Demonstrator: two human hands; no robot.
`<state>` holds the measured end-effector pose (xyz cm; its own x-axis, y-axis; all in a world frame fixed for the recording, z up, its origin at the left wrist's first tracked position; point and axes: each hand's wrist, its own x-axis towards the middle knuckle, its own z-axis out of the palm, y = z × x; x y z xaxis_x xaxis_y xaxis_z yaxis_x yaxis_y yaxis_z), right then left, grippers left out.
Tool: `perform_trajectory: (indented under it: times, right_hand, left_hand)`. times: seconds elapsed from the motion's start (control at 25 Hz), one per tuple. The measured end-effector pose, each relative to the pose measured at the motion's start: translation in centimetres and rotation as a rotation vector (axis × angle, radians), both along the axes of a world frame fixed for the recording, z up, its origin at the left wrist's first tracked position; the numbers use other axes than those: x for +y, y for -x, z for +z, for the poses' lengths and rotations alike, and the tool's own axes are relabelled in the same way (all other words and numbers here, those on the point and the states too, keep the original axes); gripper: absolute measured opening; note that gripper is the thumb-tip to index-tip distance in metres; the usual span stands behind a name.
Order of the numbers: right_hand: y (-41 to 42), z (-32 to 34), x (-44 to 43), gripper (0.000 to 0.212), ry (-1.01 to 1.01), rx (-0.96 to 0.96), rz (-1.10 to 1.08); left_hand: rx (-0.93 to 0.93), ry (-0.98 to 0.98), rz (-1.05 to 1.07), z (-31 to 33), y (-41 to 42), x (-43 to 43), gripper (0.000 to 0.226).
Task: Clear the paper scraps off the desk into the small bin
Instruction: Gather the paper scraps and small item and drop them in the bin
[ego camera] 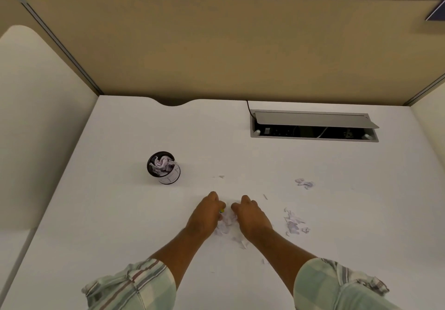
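Note:
A small black mesh bin (164,168) stands left of centre on the white desk (115,213), with crumpled white paper inside. My left hand (204,215) and my right hand (250,215) lie side by side on the desk, cupped around a heap of white paper scraps (226,223) between them. The fingers curl inward against that heap. Something small and yellow-green shows at my left fingertips. More scraps (293,223) lie to the right of my right hand, and another small cluster (304,183) sits farther right and back. A few tiny bits (221,176) lie ahead of my hands.
An open cable tray (313,126) with a raised grey lid is sunk into the desk at the back right, with a black cable running from it. Beige partition panels (216,45) wall the desk at the back and sides.

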<state>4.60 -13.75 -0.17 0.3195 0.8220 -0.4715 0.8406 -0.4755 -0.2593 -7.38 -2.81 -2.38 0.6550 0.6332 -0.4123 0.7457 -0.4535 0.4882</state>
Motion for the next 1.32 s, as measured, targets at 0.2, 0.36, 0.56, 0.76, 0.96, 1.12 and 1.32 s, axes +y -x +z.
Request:
perform_trajectory:
  times: [0.2,0.36,0.56,0.76,0.96,1.12,1.32]
  right_hand:
    - [0.4,-0.7,0.0,0.024,-0.041,0.092,-0.142]
    - [0.1,-0.8,0.4,0.015,-0.083,0.275,-0.418]
    - [0.3,0.2,1.5,0.017,-0.218,0.705,-0.964]
    - [2.0,2.6,5.6,0.012,-0.351,0.949,-1.099]
    - [4.6,5.4,12.5,0.013,-0.467,1.052,-1.007]
    - [6.8,7.2,17.8,0.017,-0.508,1.039,-0.916]
    - [9.0,7.4,22.1,0.020,-0.490,0.689,-0.703]
  left_hand:
    - [0.033,0.038,0.096,-0.7,0.8,-1.2,0.010]
    - [-0.022,0.095,0.184,-0.3,1.2,-1.4,0.019]
    - [-0.155,0.065,0.292,2.4,2.4,0.4,0.016]
    - [-0.342,-0.049,0.264,5.7,4.3,4.1,0.016]
    - [-0.421,-0.149,0.375,7.9,7.0,9.9,0.017]
    - [-0.392,-0.191,0.434,8.3,9.1,14.2,0.022]
    - [-0.429,-0.205,0.395,8.0,10.2,17.3,0.022]
